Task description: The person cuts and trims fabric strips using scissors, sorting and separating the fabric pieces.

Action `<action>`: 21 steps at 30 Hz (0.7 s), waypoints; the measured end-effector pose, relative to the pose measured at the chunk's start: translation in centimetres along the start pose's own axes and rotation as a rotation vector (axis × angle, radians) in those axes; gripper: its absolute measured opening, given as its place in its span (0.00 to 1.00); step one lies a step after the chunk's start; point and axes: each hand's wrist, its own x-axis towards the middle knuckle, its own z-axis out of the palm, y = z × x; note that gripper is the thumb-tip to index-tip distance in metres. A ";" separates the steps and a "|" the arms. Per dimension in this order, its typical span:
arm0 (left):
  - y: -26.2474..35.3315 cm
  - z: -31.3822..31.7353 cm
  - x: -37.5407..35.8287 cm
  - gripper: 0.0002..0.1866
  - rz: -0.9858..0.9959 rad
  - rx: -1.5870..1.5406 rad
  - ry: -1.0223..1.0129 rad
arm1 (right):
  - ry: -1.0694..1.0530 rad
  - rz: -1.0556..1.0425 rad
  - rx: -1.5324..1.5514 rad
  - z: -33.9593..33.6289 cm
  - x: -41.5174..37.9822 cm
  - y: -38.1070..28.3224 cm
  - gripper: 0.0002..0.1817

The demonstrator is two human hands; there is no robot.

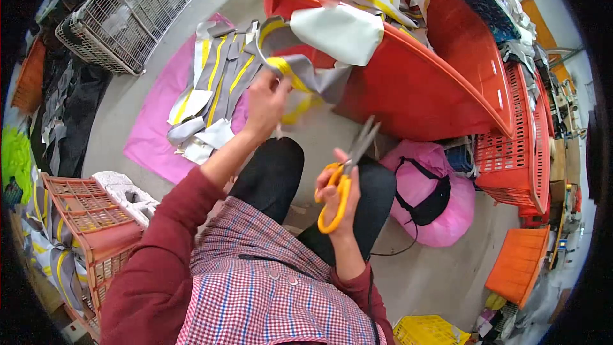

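Observation:
My left hand (267,102) is closed on a grey fabric strip with a yellow stripe (300,71). The strip curls up past my fingers, and part of it is smeared by motion. A white piece (337,33) hangs close by at the rim of the large red tub (415,92). In my right hand (343,207) are scissors with orange handles (345,195), their blades pointing up and slightly apart. To the left of my left hand, several grey and yellow strips (220,76) lie on a pink sheet (153,128) on the floor.
A wire basket (128,19) stands at the upper left, a reddish crate (105,236) at the lower left. Right of my knees lies a pink bag (440,217) with a black strap. Red crates (514,147), an orange bin (518,262) and a yellow basket (428,331) line the right side.

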 end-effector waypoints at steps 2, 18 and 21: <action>1.6 -1.4 -2.8 0.04 0.424 0.354 -0.195 | -0.036 -0.232 -0.155 -0.4 1.5 -0.3 0.43; 0.0 0.1 -6.1 0.19 0.207 0.344 -0.373 | 0.267 -0.005 0.146 -0.6 3.8 -1.6 0.16; -3.8 4.5 -5.6 0.20 0.223 0.353 -0.294 | 0.229 -0.013 0.068 0.3 3.5 -1.5 0.16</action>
